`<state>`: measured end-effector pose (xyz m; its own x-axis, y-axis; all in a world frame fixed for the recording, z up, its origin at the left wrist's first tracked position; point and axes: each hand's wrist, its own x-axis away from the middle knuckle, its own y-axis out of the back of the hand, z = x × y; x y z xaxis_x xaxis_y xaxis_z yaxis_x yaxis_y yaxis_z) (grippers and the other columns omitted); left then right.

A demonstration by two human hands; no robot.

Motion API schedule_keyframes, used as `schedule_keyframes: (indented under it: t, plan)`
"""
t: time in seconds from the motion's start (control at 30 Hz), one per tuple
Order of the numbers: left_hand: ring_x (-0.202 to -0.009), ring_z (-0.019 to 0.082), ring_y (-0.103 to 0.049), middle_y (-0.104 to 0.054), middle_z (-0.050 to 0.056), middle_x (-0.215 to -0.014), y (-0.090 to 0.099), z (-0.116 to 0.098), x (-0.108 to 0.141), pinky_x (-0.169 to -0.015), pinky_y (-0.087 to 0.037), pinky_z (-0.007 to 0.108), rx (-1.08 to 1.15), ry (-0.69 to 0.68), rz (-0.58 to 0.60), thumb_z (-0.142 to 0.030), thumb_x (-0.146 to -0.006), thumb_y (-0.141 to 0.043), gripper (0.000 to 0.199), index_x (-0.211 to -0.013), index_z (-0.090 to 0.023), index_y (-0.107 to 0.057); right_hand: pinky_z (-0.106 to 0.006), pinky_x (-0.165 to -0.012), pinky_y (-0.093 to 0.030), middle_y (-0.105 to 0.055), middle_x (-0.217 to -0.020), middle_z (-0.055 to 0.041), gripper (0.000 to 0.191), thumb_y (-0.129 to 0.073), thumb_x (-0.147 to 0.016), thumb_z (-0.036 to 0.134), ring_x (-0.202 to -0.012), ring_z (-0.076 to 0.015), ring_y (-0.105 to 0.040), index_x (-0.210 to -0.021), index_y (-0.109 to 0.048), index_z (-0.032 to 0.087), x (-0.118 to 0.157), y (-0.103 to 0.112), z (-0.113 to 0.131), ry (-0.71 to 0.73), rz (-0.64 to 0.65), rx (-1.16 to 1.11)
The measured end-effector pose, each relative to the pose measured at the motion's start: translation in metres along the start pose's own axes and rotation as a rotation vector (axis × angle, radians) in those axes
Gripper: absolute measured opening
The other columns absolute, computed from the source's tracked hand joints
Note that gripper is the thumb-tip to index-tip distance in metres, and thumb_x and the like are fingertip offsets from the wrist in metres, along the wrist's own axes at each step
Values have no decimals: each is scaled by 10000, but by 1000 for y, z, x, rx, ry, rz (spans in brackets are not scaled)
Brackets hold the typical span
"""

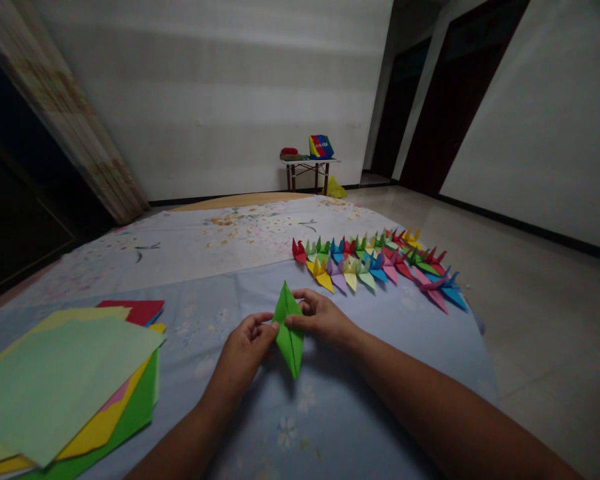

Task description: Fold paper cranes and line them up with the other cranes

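A green piece of folded paper (291, 343), shaped like a long diamond with a crease down its middle, is held upright between my two hands above the table. My left hand (247, 343) pinches its left edge with thumb and fingers. On the opposite edge, my right hand (325, 317) grips it, the thumb lying across the front near the centre crease and the fingers partly hidden behind. Beyond my right hand stand several rows of folded paper cranes (350, 272) in many colours.
A stack of coloured paper sheets (70, 373), pale green on top, lies at the left. Floral cloths cover the round table (200, 293). Farther back, a small side table (310, 161) by the wall carries a colourful box (321, 147). A yellow bag (335, 188) sits on the floor.
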<state>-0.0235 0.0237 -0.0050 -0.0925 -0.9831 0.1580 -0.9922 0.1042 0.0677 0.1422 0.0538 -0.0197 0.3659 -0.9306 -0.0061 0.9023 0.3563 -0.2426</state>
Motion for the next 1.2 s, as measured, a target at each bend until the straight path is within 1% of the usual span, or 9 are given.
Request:
schedule_keyframes:
  t: [0.13,0.23,0.4,0.53,0.7,0.83,0.93,1.1,1.2]
  plan:
    - [-503,119,-523,-551,-58,-572,0,1,1,-522,-395,233,-12,-44,26,-364,-653,-662,466,-1025,-129,-509,-235,-579,-407,-577,-670,41,475,-736,-601,300,-563,-99,-544,-992,-504,162,-1,3,-4,-43,29,111]
    - [-538,136,-544,-560,-49,-607,1,3,2,-534,-394,239,-123,-92,44,-356,-677,-637,480,-1072,-133,-480,-239,-579,-394,-574,-704,27,401,-689,-644,280,-591,-108,-531,-979,-499,169,0,6,-6,-64,43,338]
    - [-605,166,-563,-590,-7,-738,2,9,3,-582,-421,281,-597,-253,-8,-326,-763,-540,395,-1123,-185,-458,-298,-703,-335,-558,-725,7,387,-653,-687,327,-731,-159,-500,-1027,-529,189,6,2,-2,15,-72,959]
    - [-808,209,-564,-581,56,-892,4,9,5,-732,-440,341,-934,-470,-37,-276,-792,-507,186,-949,-178,-530,-359,-786,-273,-578,-852,-55,478,-632,-711,379,-906,-235,-450,-1131,-508,188,8,-1,0,76,-120,1227]
    - [-862,212,-547,-586,67,-899,5,4,12,-792,-433,366,-1137,-608,110,-215,-830,-465,141,-874,-179,-594,-335,-763,-259,-584,-904,-64,511,-656,-694,413,-899,-229,-426,-1111,-491,169,7,1,-4,122,-163,1287]
    - [-974,249,-523,-585,91,-1055,3,2,19,-842,-400,428,-1261,-665,69,-219,-826,-487,204,-982,-212,-619,-312,-724,-250,-580,-855,-39,340,-664,-698,433,-864,-207,-425,-899,-551,182,6,3,-5,121,-131,1294]
    - [-999,250,-521,-600,81,-1062,0,1,22,-855,-385,433,-1296,-672,95,-211,-833,-484,224,-1008,-228,-622,-318,-734,-249,-578,-838,-40,251,-624,-748,437,-891,-210,-423,-804,-603,193,5,6,-4,143,-57,1293]
    - [-1031,240,-521,-599,86,-1107,0,9,19,-894,-370,433,-1262,-657,134,-230,-843,-478,262,-1075,-221,-601,-336,-796,-268,-586,-862,-44,176,-598,-788,363,-921,-205,-435,-876,-656,221,6,16,3,163,70,1237]
    - [-1042,235,-522,-598,90,-1124,3,14,16,-896,-380,424,-1214,-650,132,-251,-850,-466,285,-1107,-214,-585,-344,-825,-277,-583,-912,-50,223,-638,-752,357,-955,-214,-438,-937,-661,235,7,22,7,171,134,1217]
